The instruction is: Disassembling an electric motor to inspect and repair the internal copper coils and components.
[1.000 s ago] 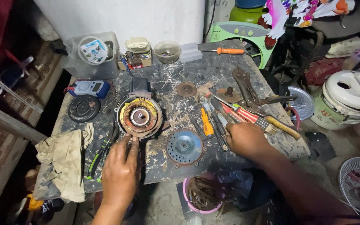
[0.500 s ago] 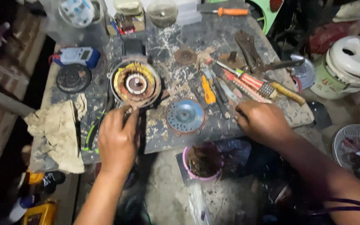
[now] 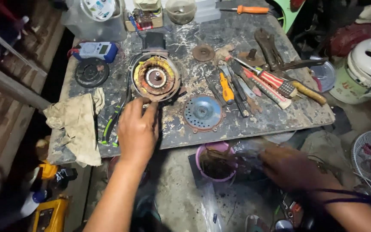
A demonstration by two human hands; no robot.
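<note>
Dropped off the desk point(image 3: 254, 124) since half a second ago, the right hand point(image 3: 290, 165) now reaches, grip unclear, beside the near pink bowl point(image 3: 215, 161), while the left hand point(image 3: 137, 129), loosely open, touches the round motor stator point(image 3: 156, 78) lying just beyond it.

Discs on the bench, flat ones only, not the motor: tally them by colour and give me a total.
Black disc: 1
Rusty disc: 1
Blue disc: 1
Total: 3
</note>
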